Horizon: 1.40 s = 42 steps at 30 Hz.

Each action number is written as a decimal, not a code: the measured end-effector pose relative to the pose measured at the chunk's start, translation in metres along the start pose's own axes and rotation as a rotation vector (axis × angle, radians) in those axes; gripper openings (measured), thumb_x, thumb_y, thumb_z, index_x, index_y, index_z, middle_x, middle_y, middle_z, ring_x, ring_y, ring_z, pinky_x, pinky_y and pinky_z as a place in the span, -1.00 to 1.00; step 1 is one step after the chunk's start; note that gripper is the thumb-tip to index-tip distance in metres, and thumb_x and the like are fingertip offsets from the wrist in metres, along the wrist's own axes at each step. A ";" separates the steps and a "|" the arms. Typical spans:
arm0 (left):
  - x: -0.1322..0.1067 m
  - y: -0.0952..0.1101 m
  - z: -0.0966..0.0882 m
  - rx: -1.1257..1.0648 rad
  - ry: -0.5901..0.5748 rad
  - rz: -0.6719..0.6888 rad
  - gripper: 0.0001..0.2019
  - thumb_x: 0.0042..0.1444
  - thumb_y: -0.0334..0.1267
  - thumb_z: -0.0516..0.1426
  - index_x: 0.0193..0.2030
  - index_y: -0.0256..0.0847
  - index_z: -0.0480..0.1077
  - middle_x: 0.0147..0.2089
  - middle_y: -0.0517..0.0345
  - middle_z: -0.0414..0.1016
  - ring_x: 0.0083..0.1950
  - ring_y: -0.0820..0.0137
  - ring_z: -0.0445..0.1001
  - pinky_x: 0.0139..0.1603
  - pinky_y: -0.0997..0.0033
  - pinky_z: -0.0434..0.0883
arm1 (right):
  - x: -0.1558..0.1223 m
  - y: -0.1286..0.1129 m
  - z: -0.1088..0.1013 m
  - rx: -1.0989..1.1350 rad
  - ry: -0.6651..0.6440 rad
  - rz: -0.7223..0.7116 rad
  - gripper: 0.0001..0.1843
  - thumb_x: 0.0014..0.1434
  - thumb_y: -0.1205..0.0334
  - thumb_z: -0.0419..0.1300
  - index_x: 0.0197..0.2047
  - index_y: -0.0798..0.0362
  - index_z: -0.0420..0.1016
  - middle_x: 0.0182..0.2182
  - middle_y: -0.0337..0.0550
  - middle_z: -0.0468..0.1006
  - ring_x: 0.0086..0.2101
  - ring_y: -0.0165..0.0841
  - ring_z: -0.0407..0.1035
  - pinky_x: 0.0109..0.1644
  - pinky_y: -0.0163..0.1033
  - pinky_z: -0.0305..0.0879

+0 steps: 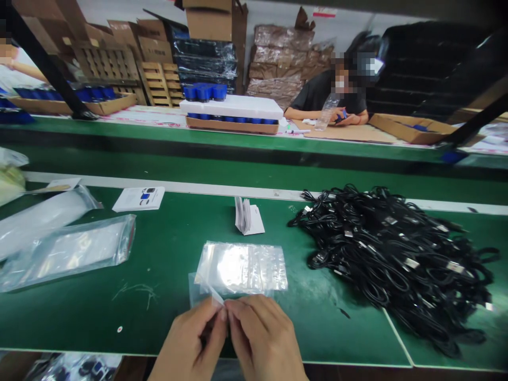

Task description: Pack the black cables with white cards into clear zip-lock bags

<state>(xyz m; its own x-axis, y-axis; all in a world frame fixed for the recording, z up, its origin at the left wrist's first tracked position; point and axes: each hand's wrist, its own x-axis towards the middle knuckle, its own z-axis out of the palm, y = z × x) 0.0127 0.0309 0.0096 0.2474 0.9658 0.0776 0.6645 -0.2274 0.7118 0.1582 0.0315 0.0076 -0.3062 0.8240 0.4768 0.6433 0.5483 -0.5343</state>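
Head view: my left hand [186,338] and right hand [264,338] are pinching what seems a clear bag [240,269], with cables [391,254] lying heaped at right.

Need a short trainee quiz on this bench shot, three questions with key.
1. What are the left hand and right hand pinching?
2. True or false: the black cables lie in a loose pile to the right of the hands.
3. What is beside the co-worker's hands? A: a clear plastic bottle. B: a stapler. C: a coil of rope.

Key: 1. The edge of a clear plastic bag. 2. True. 3. A.
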 end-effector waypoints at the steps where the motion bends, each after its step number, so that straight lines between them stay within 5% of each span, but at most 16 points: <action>1: -0.001 -0.001 -0.001 0.032 0.007 0.045 -0.71 0.26 -0.29 -0.08 -0.50 -0.14 0.21 -0.58 0.30 0.34 -0.58 0.50 0.34 -0.52 0.60 0.29 | 0.000 0.000 0.001 -0.029 -0.032 0.007 -0.76 0.21 0.46 0.00 -0.32 0.11 0.48 -0.48 -0.11 0.55 -0.48 -0.29 0.39 -0.40 -0.22 0.20; 4: -0.005 -0.004 -0.003 0.125 0.073 0.153 -0.72 0.22 -0.35 -0.04 -0.54 -0.14 0.15 -0.62 0.33 0.30 -0.62 0.54 0.32 -0.56 0.63 0.25 | 0.003 -0.002 0.005 -0.146 0.002 -0.035 -0.67 0.14 0.44 -0.06 -0.58 0.05 0.37 -0.65 -0.17 0.41 -0.61 -0.32 0.26 -0.50 -0.20 -0.01; 7: -0.011 -0.007 -0.004 0.183 0.115 0.197 -0.73 0.18 -0.39 -0.04 -0.55 -0.13 0.12 -0.63 0.36 0.26 -0.64 0.56 0.29 -0.58 0.64 0.22 | 0.006 -0.004 0.007 -0.208 0.039 0.008 -0.69 0.08 0.45 -0.06 -0.61 0.05 0.34 -0.67 -0.15 0.39 -0.61 -0.31 0.25 -0.48 -0.18 -0.08; 11: -0.013 -0.012 -0.004 0.215 0.167 0.123 -0.72 0.18 -0.37 -0.06 -0.56 -0.12 0.06 -0.66 0.40 0.16 -0.66 0.56 0.22 -0.60 0.64 0.18 | 0.022 0.003 -0.014 0.022 -0.249 0.305 -0.75 0.12 0.39 0.03 -0.55 0.08 0.39 -0.59 -0.09 0.48 -0.53 -0.26 0.34 -0.43 -0.20 0.02; 13: -0.010 -0.017 -0.003 0.201 0.159 0.066 -0.70 0.22 -0.32 -0.06 -0.55 -0.12 0.06 -0.66 0.41 0.13 -0.67 0.56 0.20 -0.61 0.64 0.18 | 0.041 0.015 -0.030 0.168 -0.327 0.394 -0.79 0.18 0.26 0.10 -0.48 0.05 0.42 -0.55 -0.17 0.51 -0.50 -0.29 0.38 -0.42 -0.25 0.10; 16: -0.005 -0.023 0.000 0.165 0.147 0.033 -0.67 0.26 -0.23 -0.06 -0.56 -0.11 0.04 -0.66 0.41 0.08 -0.67 0.55 0.17 -0.61 0.62 0.16 | 0.080 0.046 -0.043 0.201 -0.198 0.531 -0.76 0.24 0.05 0.09 -0.25 0.05 0.39 -0.44 -0.19 0.50 -0.40 -0.30 0.39 -0.37 -0.26 0.19; 23: -0.003 -0.024 0.005 0.200 0.185 -0.001 -0.67 0.25 -0.22 -0.08 -0.57 -0.11 0.01 -0.66 0.39 0.08 -0.65 0.52 0.17 -0.58 0.55 0.13 | 0.140 0.103 -0.020 0.393 -0.281 0.797 -0.70 0.31 0.04 0.09 -0.13 0.14 0.39 -0.37 -0.22 0.48 -0.51 -0.47 0.38 -0.48 -0.33 0.34; 30: -0.003 -0.025 0.003 0.133 0.152 -0.030 -0.66 0.25 -0.18 -0.08 -0.57 -0.12 0.02 -0.66 0.39 0.08 -0.64 0.52 0.15 -0.58 0.56 0.13 | 0.137 0.103 -0.017 0.488 -0.332 0.903 -0.73 0.30 0.14 0.13 -0.01 0.11 0.40 -0.14 -0.11 0.50 -0.26 -0.33 0.46 -0.22 -0.15 0.45; 37: -0.001 -0.024 -0.002 -0.114 0.040 -0.254 -0.62 0.26 -0.04 -0.11 -0.56 -0.11 0.16 -0.65 0.34 0.28 -0.61 0.50 0.33 -0.56 0.60 0.27 | 0.122 0.110 -0.036 0.425 -0.147 0.857 -0.79 0.30 0.16 0.13 -0.15 0.14 0.44 -0.29 -0.20 0.51 -0.40 -0.42 0.43 -0.34 -0.25 0.42; 42: 0.002 -0.021 -0.004 -0.183 -0.013 -0.317 -0.60 0.24 -0.01 -0.10 -0.57 -0.12 0.19 -0.64 0.29 0.34 -0.59 0.48 0.39 -0.58 0.61 0.33 | 0.109 0.100 -0.042 0.440 -0.071 0.757 -0.70 0.29 0.06 0.07 -0.35 0.11 0.40 -0.44 -0.22 0.49 -0.51 -0.46 0.39 -0.57 -0.40 0.20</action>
<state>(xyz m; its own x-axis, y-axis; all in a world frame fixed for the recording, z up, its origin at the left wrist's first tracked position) -0.0036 0.0385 -0.0023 0.0591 0.9827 -0.1754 0.5727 0.1105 0.8123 0.2191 0.1701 0.0354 0.0408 0.9877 -0.1511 0.3668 -0.1555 -0.9172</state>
